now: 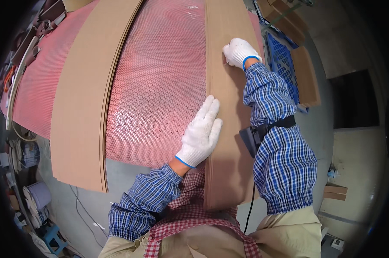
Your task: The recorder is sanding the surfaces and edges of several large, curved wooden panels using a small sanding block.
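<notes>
My left hand (201,133), in a white knitted glove with a blue cuff, lies along the left edge of a long stack of brown cardboard strips (229,159). Its fingers are stretched out, touching the cardboard and holding nothing. Farther up the same stack, my right hand (241,52) is closed in a fist above the top sheet, in a matching glove. Whatever its fingers may hold is hidden. The stack's near end reaches over the table edge toward my apron.
A second stack of cardboard strips (80,107) lies to the left on the pink, honeycomb-patterned table top (155,77). Blue plastic crates (282,64) and cardboard boxes (305,75) stand at the right. A blue stool (54,241) and cables (84,210) are on the floor at left.
</notes>
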A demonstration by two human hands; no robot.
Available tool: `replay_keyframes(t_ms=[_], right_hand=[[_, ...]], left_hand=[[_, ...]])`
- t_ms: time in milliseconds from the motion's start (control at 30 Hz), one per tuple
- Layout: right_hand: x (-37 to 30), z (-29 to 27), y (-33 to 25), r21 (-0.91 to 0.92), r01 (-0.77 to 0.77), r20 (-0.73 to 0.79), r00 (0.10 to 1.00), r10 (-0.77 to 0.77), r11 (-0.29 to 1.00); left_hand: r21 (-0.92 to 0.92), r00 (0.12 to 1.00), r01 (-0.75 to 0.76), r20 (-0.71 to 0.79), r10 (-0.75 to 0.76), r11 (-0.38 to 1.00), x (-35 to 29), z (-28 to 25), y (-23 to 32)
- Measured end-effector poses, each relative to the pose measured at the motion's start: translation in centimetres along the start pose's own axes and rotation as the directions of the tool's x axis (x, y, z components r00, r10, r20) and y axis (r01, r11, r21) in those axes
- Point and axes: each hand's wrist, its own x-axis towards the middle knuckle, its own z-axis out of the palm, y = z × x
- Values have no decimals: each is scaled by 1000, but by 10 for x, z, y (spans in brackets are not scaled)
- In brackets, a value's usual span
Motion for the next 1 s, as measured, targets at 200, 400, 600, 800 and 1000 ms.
replay_keyframes(t_ms=[200, 400, 600, 800, 1000], right_hand=[[-89, -4, -35, 394, -84, 8, 996, 88, 915], [-290, 22, -75, 371, -10, -70, 997, 38, 928], [-412, 22, -46, 577, -87, 18, 995, 94, 812], [-418, 68, -18, 580, -204, -327, 828, 455, 788], [-415, 89, -14, 626, -230, -313, 802, 510, 745]], left_hand=[[28, 1000, 13, -27, -12, 1000, -1, -4, -10], [39, 996, -23, -88, 26, 999, 3, -7, -26], [206, 982, 186, -66, -176, 961, -45, -18, 17], [41, 937, 348, 27, -349, 937, -98, -28, 46], [39, 849, 526, 44, -527, 850, -94, -22, 60]])
